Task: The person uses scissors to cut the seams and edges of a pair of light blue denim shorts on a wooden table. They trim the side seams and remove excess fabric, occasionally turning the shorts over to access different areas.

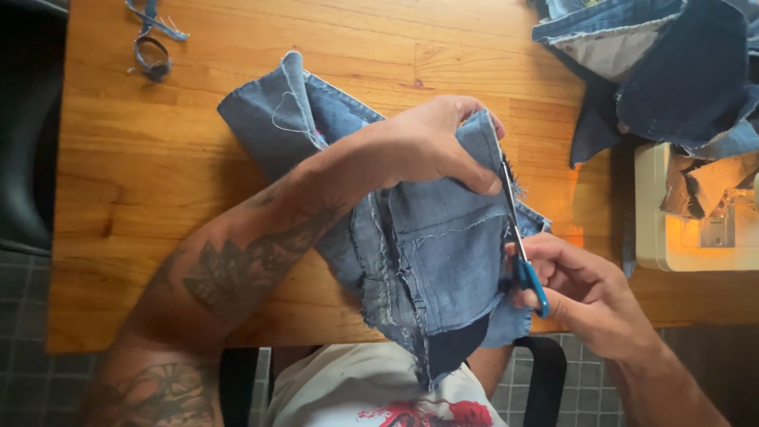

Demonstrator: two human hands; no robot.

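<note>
Counter [158,142]: warm orange-brown wood, planked, seen from above; its near edge is met by a grey tiled floor [32,387], and a dark seat is set along its left edge.

Far left corner: a thin scrap of denim trimming [154,47], curled into a loop, lies apart from all else.

Far right corner: a heap of denim pieces [672,71] in dark and mid blue, with a pale lining shown, is piled loosely. Just below it, at the right edge, a cream sewing machine [688,229] is placed, its work light lit and small fabric scraps laid on it.

Centre to near edge: a patchwork denim piece [443,253], mid blue with frayed seams, is spread from the middle of the counter and overhangs the near edge toward the person's lap.

Left hand [431,146]: its fingers are closed on the upper right edge of the denim piece, which is pinched and held taut.

Right hand [577,289]: its fingers are closed around the blue handles of a pair of scissors [518,237], whose blades are laid along the right edge of the denim piece.
</note>
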